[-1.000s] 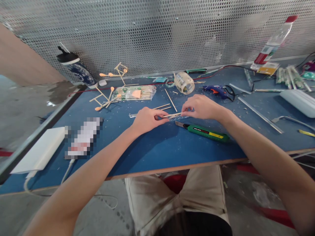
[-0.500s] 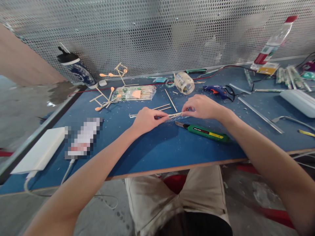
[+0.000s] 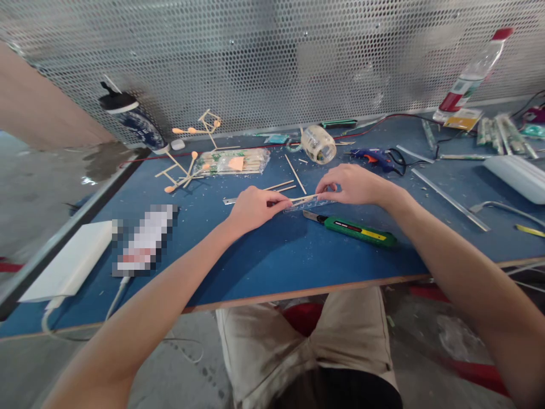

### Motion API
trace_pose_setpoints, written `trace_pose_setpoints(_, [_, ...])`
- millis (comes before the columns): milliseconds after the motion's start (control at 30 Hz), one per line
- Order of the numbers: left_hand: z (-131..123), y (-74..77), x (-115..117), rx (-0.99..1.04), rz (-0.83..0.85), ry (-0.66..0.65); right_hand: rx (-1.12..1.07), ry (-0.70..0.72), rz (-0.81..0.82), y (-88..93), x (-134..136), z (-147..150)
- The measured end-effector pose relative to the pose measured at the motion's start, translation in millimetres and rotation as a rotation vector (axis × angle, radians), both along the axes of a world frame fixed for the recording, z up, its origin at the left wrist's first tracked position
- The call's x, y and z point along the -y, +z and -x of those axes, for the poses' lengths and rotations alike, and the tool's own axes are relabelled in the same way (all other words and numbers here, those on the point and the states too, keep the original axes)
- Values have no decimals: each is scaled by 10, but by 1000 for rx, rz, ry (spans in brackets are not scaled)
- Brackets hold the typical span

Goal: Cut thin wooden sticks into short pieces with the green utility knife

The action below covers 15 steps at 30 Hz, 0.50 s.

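Between my two hands runs a thin wooden stick [image 3: 304, 199], pinched near its ends. My left hand [image 3: 256, 207] closes thumb and fingers on its left end, and my right hand [image 3: 346, 184] grips the right end. Just under the stick lies a clear plastic strip [image 3: 307, 204]. A metal ruler [image 3: 230, 200] pokes out to the left of my left hand, with loose sticks [image 3: 279, 186] beyond it. Nearer to me rests a green utility knife [image 3: 360, 230], its blade out and pointing left. Another loose stick [image 3: 295, 173] lies behind the hands.
Stick models with orange tips [image 3: 181, 170] stand at the left by a bag of sticks [image 3: 233, 161]. Behind are a tape roll [image 3: 318, 144] and a blue glue gun [image 3: 374, 159]. A phone [image 3: 145, 241] and a white box [image 3: 70, 261] with cables lie left; a bottle [image 3: 474, 79] stands right.
The stick between my hands has shifted slightly and my right hand has moved a touch to the right. Everything else stays in place.
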<state>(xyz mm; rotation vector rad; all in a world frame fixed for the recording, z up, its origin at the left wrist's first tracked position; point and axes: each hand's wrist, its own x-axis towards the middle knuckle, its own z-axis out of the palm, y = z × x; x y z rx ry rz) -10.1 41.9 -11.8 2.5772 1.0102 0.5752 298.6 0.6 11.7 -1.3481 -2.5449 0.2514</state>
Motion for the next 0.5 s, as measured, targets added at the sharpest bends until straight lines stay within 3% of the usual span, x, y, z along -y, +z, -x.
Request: trace_pose_setpoints(500, [19, -48, -39, 1, -71, -11, -24, 43, -3, -47, -36, -15])
